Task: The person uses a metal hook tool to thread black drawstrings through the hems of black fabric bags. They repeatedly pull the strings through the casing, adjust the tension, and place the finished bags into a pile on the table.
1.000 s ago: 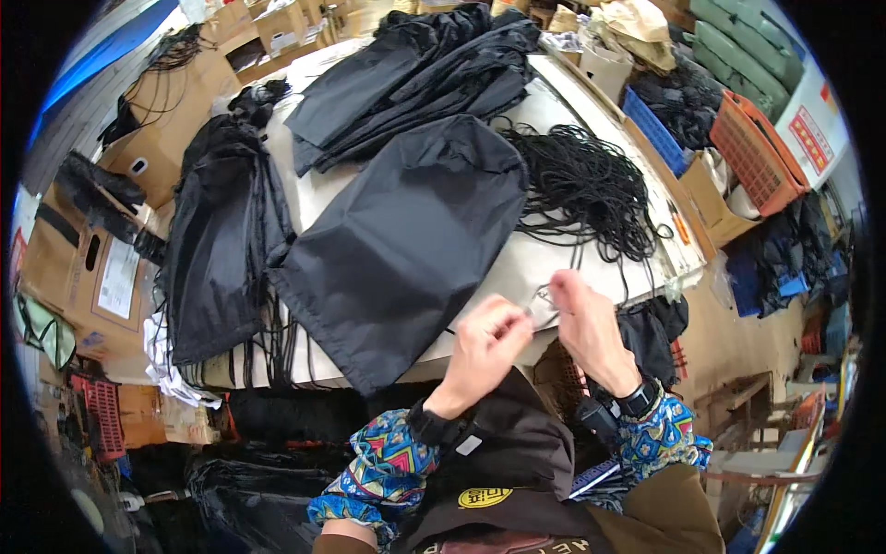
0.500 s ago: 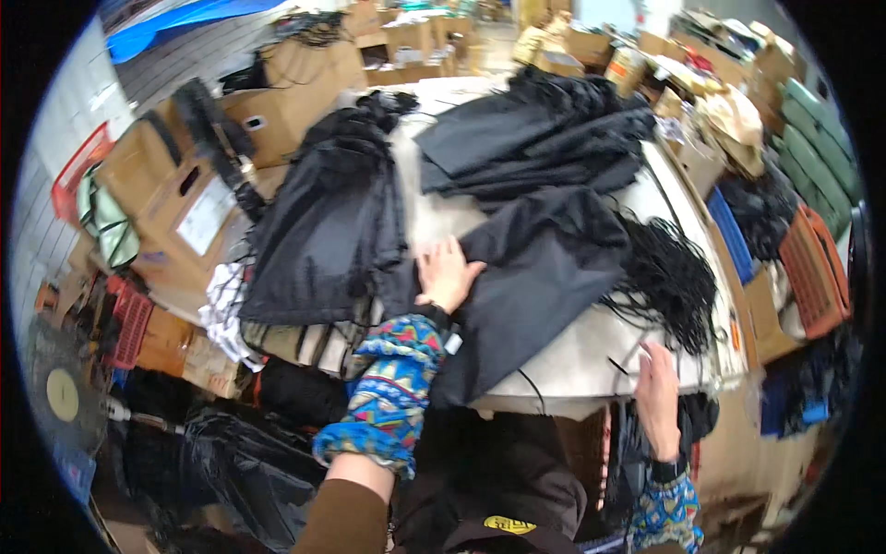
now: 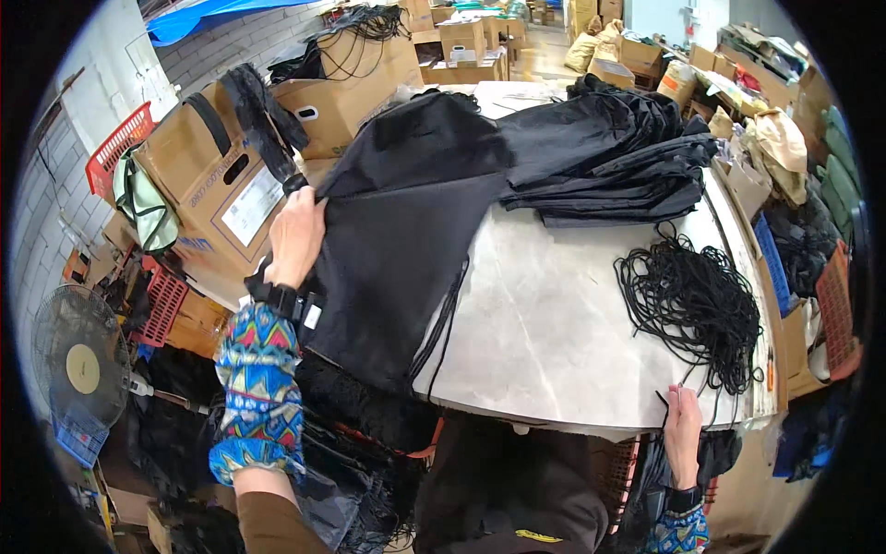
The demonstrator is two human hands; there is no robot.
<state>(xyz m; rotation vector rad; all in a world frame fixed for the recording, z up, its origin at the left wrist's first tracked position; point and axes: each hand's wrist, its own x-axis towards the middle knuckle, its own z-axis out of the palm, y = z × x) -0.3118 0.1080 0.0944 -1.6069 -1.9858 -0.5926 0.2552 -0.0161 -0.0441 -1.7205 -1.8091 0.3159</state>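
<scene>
At the table's left side, my left hand [image 3: 297,235] is closed on the upper left edge of a black drawstring bag [image 3: 406,222], which lies flat over other dark cloth. Thin black cords [image 3: 446,319] trail from the bag's right side. My right hand [image 3: 683,429], by the table's front right edge, has its fingers pinched on a thin black cord; a short dark end sticks out beside the fingertips. Just beyond that hand lies a tangled heap of black cord [image 3: 697,305]. A pile of black bags [image 3: 609,157] covers the table's far side.
The pale marbled table [image 3: 535,314] has a curved front edge. Cardboard boxes [image 3: 235,198] stand close on the left, near a red basket [image 3: 120,148] and a fan [image 3: 81,360]. On the right are a blue crate [image 3: 772,258] and an orange crate [image 3: 838,314].
My left hand has moved left, carrying the bag from mid-table onto the left side. My right hand, open before, is now pinched on cord. The view has shifted.
</scene>
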